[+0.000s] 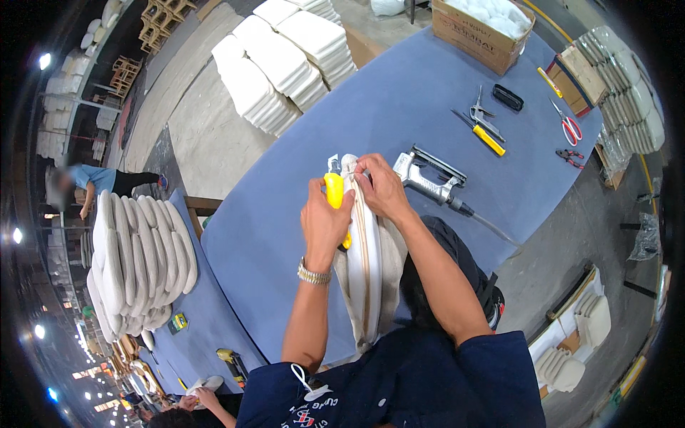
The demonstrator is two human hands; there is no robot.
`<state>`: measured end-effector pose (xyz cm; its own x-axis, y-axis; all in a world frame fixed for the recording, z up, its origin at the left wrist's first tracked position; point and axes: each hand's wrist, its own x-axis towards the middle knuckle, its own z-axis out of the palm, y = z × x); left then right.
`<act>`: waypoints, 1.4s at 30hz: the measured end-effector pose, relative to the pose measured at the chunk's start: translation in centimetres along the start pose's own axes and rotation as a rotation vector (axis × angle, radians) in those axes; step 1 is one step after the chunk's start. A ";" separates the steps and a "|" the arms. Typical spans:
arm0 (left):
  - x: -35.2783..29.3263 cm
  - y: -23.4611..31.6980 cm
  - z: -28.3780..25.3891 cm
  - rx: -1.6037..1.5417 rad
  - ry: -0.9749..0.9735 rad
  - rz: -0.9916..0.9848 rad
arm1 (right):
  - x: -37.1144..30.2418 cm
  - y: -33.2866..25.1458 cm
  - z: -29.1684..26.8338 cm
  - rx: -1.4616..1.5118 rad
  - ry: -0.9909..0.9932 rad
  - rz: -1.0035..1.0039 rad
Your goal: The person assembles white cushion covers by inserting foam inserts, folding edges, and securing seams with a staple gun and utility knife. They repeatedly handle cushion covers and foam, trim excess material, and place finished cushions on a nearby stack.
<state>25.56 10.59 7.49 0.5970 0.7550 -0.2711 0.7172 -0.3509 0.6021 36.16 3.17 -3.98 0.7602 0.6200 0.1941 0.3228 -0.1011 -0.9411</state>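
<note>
A seat cushion [372, 285] stands on edge on the blue-topped table, close to my body. It has beige fabric on its outside, and white padding and a narrow tan strip show along the upward edge. My left hand [327, 222] is closed around a yellow utility knife [334, 191], its metal tip pointing away from me beside the cushion's far end. At that same end my right hand [384, 189] pinches the beige fabric cover [349, 162] between thumb and fingers. Just right of that hand lies a silver staple gun [428, 180] with a hose attached.
Farther right on the table [300, 160] lie a yellow-handled screwdriver [489, 140], a black case [507, 97], red-handled scissors [571, 130] and pliers [569, 157]. A cardboard box [479, 36] holds white stuffing. Beige cushions [143, 250] are stacked left; a co-worker's hand [208, 398] shows lower left.
</note>
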 end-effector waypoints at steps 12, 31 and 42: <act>0.6 -2.5 0.8 0.239 0.125 0.266 | 0.2 -0.1 1.3 -0.016 -0.017 0.010; 1.3 -1.3 0.8 0.380 0.020 0.235 | 0.2 -0.3 0.9 -0.030 -0.018 -0.016; 2.4 -1.8 0.7 0.381 -0.005 0.256 | 0.6 0.4 1.3 -0.056 -0.019 -0.044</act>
<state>25.94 12.66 5.25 0.7734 0.6150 -0.1538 0.6267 -0.7052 0.3315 36.04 4.49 -4.56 0.7337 0.6396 0.2295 0.3873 -0.1162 -0.9146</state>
